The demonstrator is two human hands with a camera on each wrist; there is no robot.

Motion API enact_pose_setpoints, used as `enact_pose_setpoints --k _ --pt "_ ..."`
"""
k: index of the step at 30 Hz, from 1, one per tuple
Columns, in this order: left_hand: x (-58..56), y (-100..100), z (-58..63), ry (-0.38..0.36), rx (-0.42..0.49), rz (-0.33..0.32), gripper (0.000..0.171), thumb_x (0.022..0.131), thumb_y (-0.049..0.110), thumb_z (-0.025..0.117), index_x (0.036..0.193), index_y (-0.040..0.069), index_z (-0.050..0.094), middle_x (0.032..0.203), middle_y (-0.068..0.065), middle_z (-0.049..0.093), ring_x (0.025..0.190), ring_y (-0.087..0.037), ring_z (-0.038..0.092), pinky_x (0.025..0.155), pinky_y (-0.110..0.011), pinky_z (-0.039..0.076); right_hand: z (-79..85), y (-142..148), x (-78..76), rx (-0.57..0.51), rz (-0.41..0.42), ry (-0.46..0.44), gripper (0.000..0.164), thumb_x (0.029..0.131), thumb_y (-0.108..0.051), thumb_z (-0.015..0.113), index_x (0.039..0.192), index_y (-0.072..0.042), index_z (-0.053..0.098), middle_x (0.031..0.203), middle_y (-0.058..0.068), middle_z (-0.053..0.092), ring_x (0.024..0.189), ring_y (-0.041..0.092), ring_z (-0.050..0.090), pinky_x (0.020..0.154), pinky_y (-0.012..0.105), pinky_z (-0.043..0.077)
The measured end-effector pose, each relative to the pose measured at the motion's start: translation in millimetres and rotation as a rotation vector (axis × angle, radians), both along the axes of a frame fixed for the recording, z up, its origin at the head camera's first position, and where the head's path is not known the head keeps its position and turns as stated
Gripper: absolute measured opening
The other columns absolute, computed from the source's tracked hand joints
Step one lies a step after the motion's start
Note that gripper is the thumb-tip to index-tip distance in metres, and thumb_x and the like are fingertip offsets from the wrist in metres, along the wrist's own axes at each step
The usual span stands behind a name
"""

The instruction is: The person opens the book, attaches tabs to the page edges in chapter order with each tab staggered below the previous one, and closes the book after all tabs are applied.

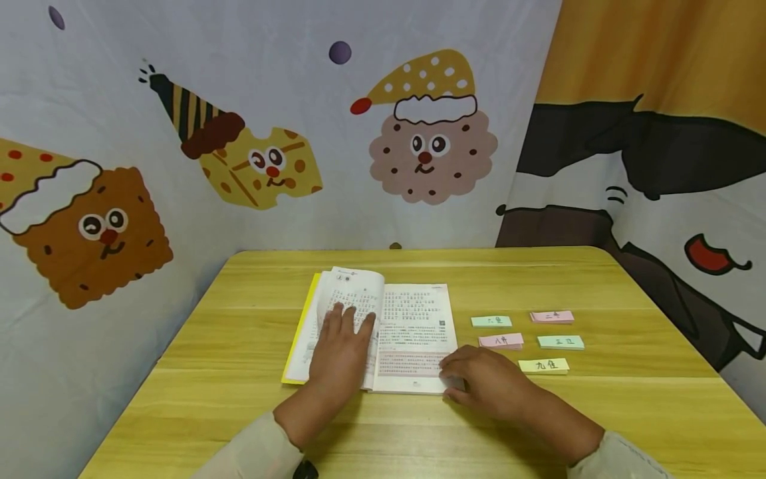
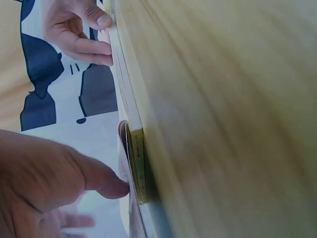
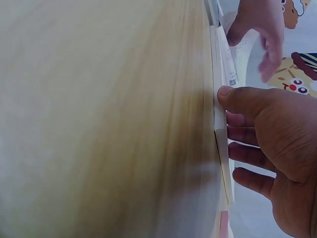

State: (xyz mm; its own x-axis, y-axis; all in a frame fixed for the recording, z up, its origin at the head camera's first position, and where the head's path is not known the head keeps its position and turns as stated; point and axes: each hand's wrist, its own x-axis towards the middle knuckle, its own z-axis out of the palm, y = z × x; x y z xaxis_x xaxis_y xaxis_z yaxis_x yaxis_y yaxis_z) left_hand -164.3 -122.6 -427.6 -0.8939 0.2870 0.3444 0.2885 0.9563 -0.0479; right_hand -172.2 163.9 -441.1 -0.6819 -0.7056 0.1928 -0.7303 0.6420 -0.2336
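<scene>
An open book (image 1: pixel 413 332) with printed pages and a yellow cover lies on the table. My left hand (image 1: pixel 342 352) rests on its left page, fingers stretched toward the top and thumb near the fold. In the left wrist view, that thumb (image 2: pixel 114 186) touches a page that curves up near the spine. At the lower right corner of the book is my right hand (image 1: pixel 487 380), fingers on the page's edge. The right wrist view shows its thumb (image 3: pixel 230 94) against the side of the pages, the corner between thumb and fingers.
Right of the book lie folded paper slips with handwriting: a green slip (image 1: pixel 491 322), a pink slip (image 1: pixel 552 317), another pink slip (image 1: pixel 501 341), another green slip (image 1: pixel 560 342) and a yellow slip (image 1: pixel 543 366). A cartoon-printed cloth (image 1: pixel 287 73) hangs behind the wooden table (image 1: pixel 209 346).
</scene>
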Motion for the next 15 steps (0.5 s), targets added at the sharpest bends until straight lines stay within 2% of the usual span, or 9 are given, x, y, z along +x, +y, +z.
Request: enact_pose_setpoints --k 4,8,11,15 --pt "1.7 0.3 -1.2 -0.051 0.001 -0.100 0.038 0.092 -0.007 0.063 0.126 0.008 0.065 0.134 -0.021 0.058 0.133 -0.044 0.048 0.112 -0.048 0.040 -0.2 -0.3 0.2 0.000 -0.008 -0.010 0.023 0.086 -0.030 0.084 0.104 -0.017 0.080 0.117 -0.005 0.071 0.110 0.017 0.065 0.091 0.039 0.054" --pt "3.2 3.2 0.9 -0.187 -0.001 -0.188 0.033 0.094 -0.006 0.065 0.124 0.008 0.067 0.135 -0.013 0.061 0.131 -0.033 0.054 0.106 -0.042 0.047 0.0 -0.3 0.5 0.004 -0.012 -0.014 0.023 0.086 -0.031 0.084 0.104 -0.016 0.080 0.118 -0.005 0.071 0.110 0.017 0.065 0.091 0.039 0.054" --pt "4.6 5.4 2.2 -0.272 -0.004 -0.206 0.030 0.095 -0.003 0.067 0.122 0.009 0.069 0.136 -0.008 0.061 0.129 -0.028 0.056 0.096 -0.039 0.053 0.6 -0.2 0.7 0.004 -0.007 -0.010 0.023 0.086 -0.029 0.083 0.104 -0.016 0.080 0.118 -0.004 0.071 0.110 0.017 0.065 0.091 0.039 0.054" --pt "6.4 5.7 2.1 -0.276 -0.019 -0.195 0.024 0.094 -0.002 0.069 0.114 0.010 0.072 0.132 -0.007 0.063 0.119 -0.026 0.059 0.081 -0.037 0.058 1.6 -0.3 0.9 0.001 -0.002 -0.011 0.023 0.086 -0.028 0.084 0.105 -0.015 0.080 0.118 -0.004 0.071 0.110 0.018 0.066 0.091 0.040 0.054"
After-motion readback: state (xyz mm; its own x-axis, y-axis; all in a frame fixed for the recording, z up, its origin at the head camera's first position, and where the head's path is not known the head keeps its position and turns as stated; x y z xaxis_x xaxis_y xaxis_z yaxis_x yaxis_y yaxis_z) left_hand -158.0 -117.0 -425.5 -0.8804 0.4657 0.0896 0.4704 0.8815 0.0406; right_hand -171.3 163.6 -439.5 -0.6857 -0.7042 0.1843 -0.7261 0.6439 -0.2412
